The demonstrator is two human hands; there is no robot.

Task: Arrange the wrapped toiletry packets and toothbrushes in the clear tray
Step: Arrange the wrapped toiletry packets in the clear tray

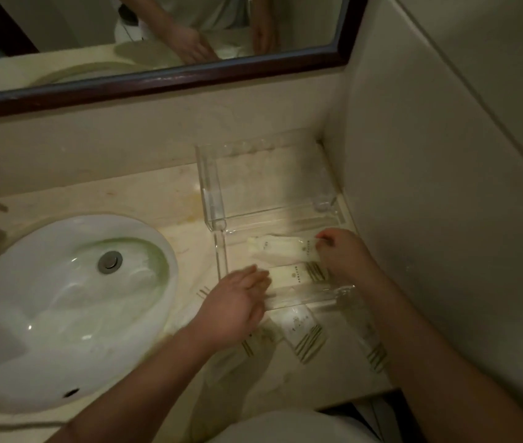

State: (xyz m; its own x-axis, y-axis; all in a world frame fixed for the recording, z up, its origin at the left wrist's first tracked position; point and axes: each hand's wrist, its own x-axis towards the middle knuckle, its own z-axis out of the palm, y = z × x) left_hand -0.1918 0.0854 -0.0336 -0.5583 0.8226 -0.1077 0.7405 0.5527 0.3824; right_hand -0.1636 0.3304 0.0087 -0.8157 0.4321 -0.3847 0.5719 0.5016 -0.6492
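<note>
At the counter point(158, 199) corner, the clear tray point(311, 297) is set, with two packets laid side by side in its front section. Light, soft, slippery wrappers are judged likely, best taken by the ends. The far packet point(281, 247) is pinched endwise by the right hand point(343, 251); the near packet point(295, 274) is pressed flat-fingered by the left hand point(236, 302). Loose packets point(305, 335) are seen outside; toothbrushes cannot be made out.

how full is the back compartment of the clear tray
Empty: only bare acrylic shows through the back compartment. Two wrapped packets lie in the front section instead.
</note>
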